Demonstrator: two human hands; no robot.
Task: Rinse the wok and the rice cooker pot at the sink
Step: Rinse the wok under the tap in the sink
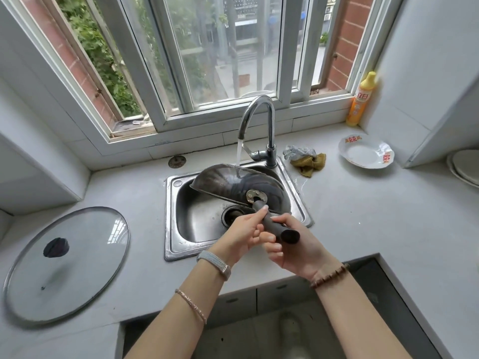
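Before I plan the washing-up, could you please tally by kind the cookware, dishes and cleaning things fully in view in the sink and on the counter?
Wok: 1
Glass lid: 1
Plate: 1
Detergent bottle: 1
Cloths: 2, a grey cloth and a yellow cloth
Total: 6

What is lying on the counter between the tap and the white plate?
Two crumpled cloths, one grey, one yellow; the head view shows them.
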